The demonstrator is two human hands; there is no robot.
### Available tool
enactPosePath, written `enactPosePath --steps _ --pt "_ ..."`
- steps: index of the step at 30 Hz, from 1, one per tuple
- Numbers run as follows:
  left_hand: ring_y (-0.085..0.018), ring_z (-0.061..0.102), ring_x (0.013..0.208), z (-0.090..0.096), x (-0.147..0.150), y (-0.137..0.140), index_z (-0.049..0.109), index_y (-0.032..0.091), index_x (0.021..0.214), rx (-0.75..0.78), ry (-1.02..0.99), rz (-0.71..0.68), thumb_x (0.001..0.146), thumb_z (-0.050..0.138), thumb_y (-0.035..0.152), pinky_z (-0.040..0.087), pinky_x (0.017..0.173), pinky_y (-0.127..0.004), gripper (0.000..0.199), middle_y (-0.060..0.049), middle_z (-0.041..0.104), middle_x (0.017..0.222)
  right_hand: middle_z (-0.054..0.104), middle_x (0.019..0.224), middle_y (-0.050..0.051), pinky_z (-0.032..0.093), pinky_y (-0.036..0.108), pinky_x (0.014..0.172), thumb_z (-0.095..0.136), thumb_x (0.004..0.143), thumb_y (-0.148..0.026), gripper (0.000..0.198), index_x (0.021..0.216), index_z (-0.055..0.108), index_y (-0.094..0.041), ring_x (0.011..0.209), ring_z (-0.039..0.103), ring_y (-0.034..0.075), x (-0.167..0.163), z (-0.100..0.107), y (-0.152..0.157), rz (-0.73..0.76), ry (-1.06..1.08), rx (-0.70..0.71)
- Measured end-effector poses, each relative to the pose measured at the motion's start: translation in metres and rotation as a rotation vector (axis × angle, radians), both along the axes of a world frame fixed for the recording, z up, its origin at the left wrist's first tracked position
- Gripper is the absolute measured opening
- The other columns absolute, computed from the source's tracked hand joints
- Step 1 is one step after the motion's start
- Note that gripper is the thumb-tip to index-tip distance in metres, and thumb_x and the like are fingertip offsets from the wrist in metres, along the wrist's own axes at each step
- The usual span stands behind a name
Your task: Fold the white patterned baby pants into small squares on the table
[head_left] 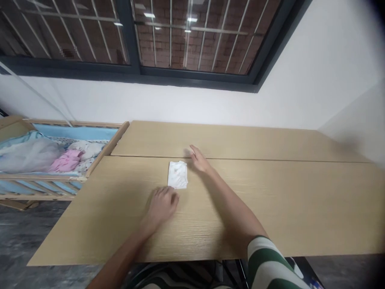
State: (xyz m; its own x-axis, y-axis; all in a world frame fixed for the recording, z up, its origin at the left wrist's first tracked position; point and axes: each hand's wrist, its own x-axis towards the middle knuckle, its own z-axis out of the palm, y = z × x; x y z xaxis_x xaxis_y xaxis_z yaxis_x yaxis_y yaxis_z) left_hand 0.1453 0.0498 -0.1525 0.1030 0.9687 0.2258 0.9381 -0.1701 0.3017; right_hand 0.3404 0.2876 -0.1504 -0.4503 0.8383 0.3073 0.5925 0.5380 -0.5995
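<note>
A folded white cloth (177, 175), roughly rectangular and slightly wrinkled, lies flat on the pale wooden tabletop (270, 200). Just below its near edge is my left hand (163, 203), palm down with the fingers curled in; whatever may be under them is hidden. My right hand (199, 159) is beyond the cloth's far right corner, turned on its side, with the fingers stretched out and slightly blurred. It appears apart from the cloth and holds nothing that I can see.
To the left stands a wooden crib (108, 149) with blue lining, pink fabric (66, 160) and other bedding. A seam (240, 159) runs across the tabletop. Behind it are a white wall (180, 102) and a dark-framed, barred window (195, 76). Grey floor (27, 237) shows at lower left.
</note>
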Motion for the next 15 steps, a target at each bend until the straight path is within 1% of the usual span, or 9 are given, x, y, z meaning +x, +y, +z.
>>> enactPosePath --steps 2,3,4,6,9,11,13,15 --pt "-0.027 0.064 0.106 0.006 -0.016 0.016 0.065 0.021 0.104 -0.024 -0.013 0.083 0.101 0.04 0.043 0.047 0.096 -0.041 0.034 -0.012 0.07 0.108 0.055 0.144 0.017 0.042 0.048 0.111 0.031 0.103 -0.048 0.057 0.149 0.044 -0.017 0.127 0.056 0.026 0.004 0.0 -0.005 -0.102 0.135 -0.052" --pt "-0.028 0.063 0.108 0.008 -0.023 0.025 0.064 0.02 0.104 -0.04 -0.007 0.144 0.101 0.039 0.045 0.047 0.096 -0.041 0.036 -0.013 0.07 0.108 0.061 0.134 0.016 0.047 0.047 0.104 0.035 0.102 -0.047 0.054 0.146 0.047 -0.018 0.117 0.062 0.026 0.004 -0.001 -0.01 -0.133 0.174 -0.093" --pt "-0.03 0.063 0.108 0.009 -0.028 0.035 0.064 0.018 0.104 -0.063 -0.001 0.203 0.101 0.039 0.047 0.047 0.095 -0.042 0.038 -0.016 0.069 0.108 0.066 0.125 0.015 0.05 0.045 0.099 0.038 0.101 -0.046 0.052 0.143 0.05 -0.019 0.108 0.064 0.025 0.002 -0.003 -0.016 -0.143 0.199 -0.132" --pt "-0.032 0.065 0.105 0.009 -0.031 0.054 0.064 0.015 0.102 -0.119 0.005 0.281 0.099 0.04 0.05 0.048 0.091 -0.043 0.043 -0.02 0.069 0.105 0.069 0.113 0.012 0.052 0.042 0.094 0.043 0.099 -0.041 0.046 0.137 0.055 -0.019 0.1 0.066 0.023 -0.006 -0.009 -0.032 -0.098 0.213 -0.177" --pt "-0.033 0.068 0.098 0.01 -0.021 0.077 0.064 0.012 0.099 -0.186 -0.01 0.26 0.097 0.043 0.05 0.049 0.085 -0.041 0.043 -0.022 0.07 0.1 0.068 0.112 0.012 0.051 0.039 0.094 0.053 0.094 -0.031 0.036 0.126 0.062 -0.016 0.1 0.064 0.022 -0.026 -0.014 -0.058 0.011 0.141 -0.159" --pt "-0.031 0.068 0.096 0.015 -0.013 0.083 0.064 0.013 0.097 -0.213 -0.035 0.203 0.097 0.045 0.045 0.049 0.083 -0.038 0.037 -0.021 0.071 0.1 0.066 0.113 0.012 0.05 0.039 0.096 0.059 0.089 -0.023 0.032 0.119 0.064 -0.015 0.103 0.062 0.023 -0.039 -0.011 -0.076 -0.003 0.054 -0.13" --pt "-0.027 0.068 0.09 0.025 -0.016 0.075 0.064 0.017 0.092 -0.23 -0.069 0.133 0.096 0.045 0.04 0.049 0.079 -0.035 0.03 -0.015 0.072 0.096 0.064 0.116 0.012 0.048 0.04 0.1 0.062 0.085 -0.018 0.029 0.113 0.065 -0.016 0.111 0.059 0.025 -0.052 -0.001 -0.098 -0.056 -0.002 -0.105" --pt "-0.023 0.066 0.079 0.038 -0.034 0.048 0.06 0.021 0.081 -0.246 -0.098 0.068 0.094 0.047 0.04 0.048 0.072 -0.032 0.027 -0.007 0.071 0.083 0.063 0.118 0.012 0.047 0.04 0.101 0.062 0.085 -0.019 0.022 0.107 0.065 -0.019 0.117 0.056 0.027 -0.066 0.014 -0.128 -0.069 -0.018 -0.093"
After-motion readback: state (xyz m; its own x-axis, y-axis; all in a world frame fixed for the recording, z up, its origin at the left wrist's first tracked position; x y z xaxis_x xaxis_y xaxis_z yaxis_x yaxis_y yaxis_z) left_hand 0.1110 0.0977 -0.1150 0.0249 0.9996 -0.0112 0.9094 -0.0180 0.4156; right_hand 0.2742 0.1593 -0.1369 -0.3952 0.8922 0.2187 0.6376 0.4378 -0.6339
